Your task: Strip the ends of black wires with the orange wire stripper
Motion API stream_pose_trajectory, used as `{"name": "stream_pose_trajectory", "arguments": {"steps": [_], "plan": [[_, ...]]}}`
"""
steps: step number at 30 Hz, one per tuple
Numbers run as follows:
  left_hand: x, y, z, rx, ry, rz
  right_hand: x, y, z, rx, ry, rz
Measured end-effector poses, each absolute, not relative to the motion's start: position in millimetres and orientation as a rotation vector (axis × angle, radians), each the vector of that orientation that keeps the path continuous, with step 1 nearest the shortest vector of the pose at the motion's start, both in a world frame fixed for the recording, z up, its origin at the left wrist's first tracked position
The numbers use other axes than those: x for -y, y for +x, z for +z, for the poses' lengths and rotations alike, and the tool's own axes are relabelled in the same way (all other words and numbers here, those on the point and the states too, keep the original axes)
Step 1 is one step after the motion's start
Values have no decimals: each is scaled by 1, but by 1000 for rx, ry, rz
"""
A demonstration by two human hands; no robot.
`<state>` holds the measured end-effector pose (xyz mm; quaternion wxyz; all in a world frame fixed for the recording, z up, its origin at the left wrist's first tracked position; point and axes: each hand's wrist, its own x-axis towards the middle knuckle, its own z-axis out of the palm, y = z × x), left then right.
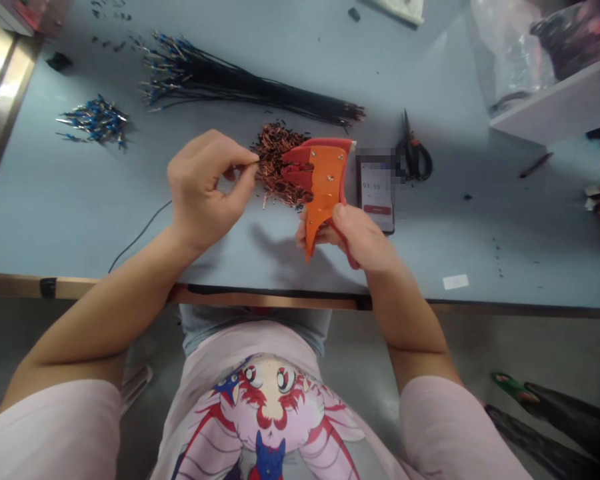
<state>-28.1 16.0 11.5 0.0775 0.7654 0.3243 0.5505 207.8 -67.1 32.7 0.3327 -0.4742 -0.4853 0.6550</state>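
Fig. 1. Pinch and grip above the pale blue surface (80,227)

A long bundle of black wires (240,87) with blue-tipped ends lies across the far side, with a loose cluster of blue-tipped pieces (97,120) to its left. Nearer lies a heap of copper-coloured wire pieces (275,167). Just behind it, the right hand (353,233) is closed around the grip of an orange wire stripper (325,180), held up off the surface beside a phone (375,193). Black-handled scissors (415,157) lie beyond. The left hand (207,190) is closed in a thumb-and-finger pinch on a thin wire piece (257,159). A pinch near the tip and a steady tool seem best for control. The pinched piece is too small to make out, the right fingers are partly hidden, and part of the phone is pixelated
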Motion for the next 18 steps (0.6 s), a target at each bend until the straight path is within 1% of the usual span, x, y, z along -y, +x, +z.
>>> {"name": "stream_pose_trajectory", "arguments": {"steps": [3, 6, 8, 11, 12, 13, 15, 18], "plan": [[-27, -39, 14, -1029, 2467, 1805, 72, 208, 41, 1582, -1393, 1379], [-36, -48, 17, -1197, 2534, 1918, 79, 202, 46, 1993, -1501, 1027], [-38, -51, 16, -1253, 2566, 1921, 83, 194, 44, 2219, -1493, 851], [-35, -47, 13, -1148, 2619, 1917, 86, 179, 33, 2478, -1472, 560], [-31, -44, 11, -1115, 2623, 1876, 86, 176, 29, 2542, -1470, 464], [-27, -40, 10, -1112, 2626, 1749, 85, 173, 24, 2587, -1475, 386], [-18, -33, 9, -1081, 2601, 1590, 82, 172, 19, 2627, -1488, 323], [-8, -25, 7, -989, 2636, 1474, 79, 177, 17, 2558, -1465, 422]]}}
